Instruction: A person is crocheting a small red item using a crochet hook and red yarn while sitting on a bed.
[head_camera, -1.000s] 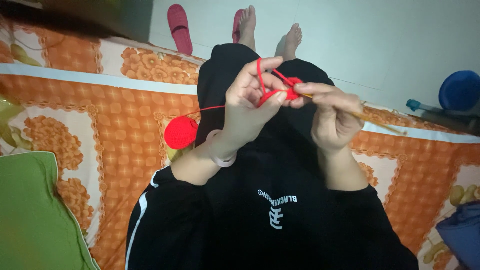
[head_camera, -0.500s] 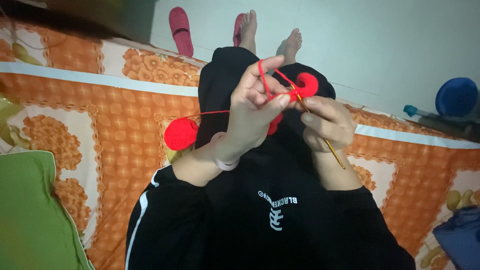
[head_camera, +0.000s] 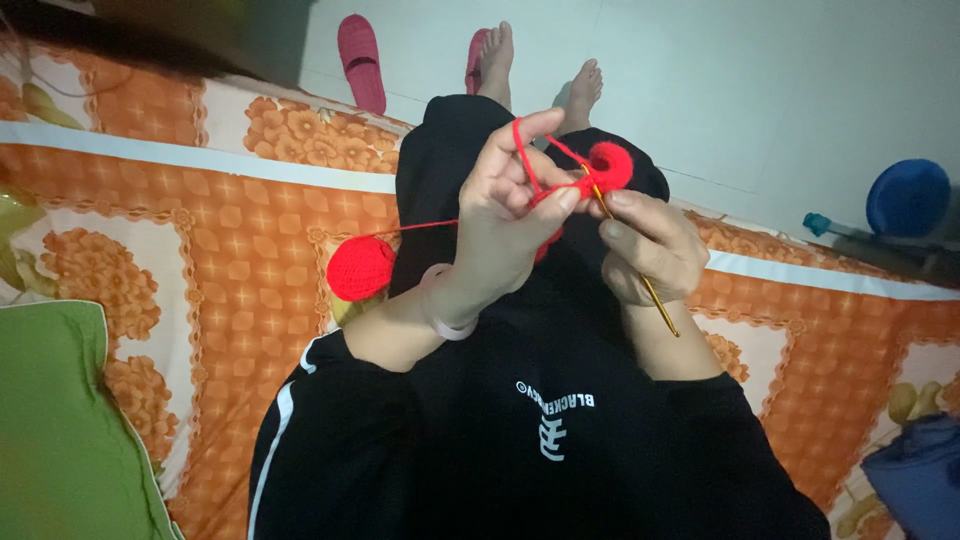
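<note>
Your right hand (head_camera: 645, 245) has dropped lower than a second ago, its grip closed on the crochet hook (head_camera: 630, 255), tip now in the red crochet piece (head_camera: 610, 165). Your left hand (head_camera: 510, 215) pinches that piece, red yarn (head_camera: 520, 150) looped over the forefinger; yarn ball (head_camera: 360, 268) lies left on the bed.

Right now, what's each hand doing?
Left hand: closed, pinching red yarn looped over its forefinger.
Right hand: closed on crochet hook, at the red crochet piece.
</note>
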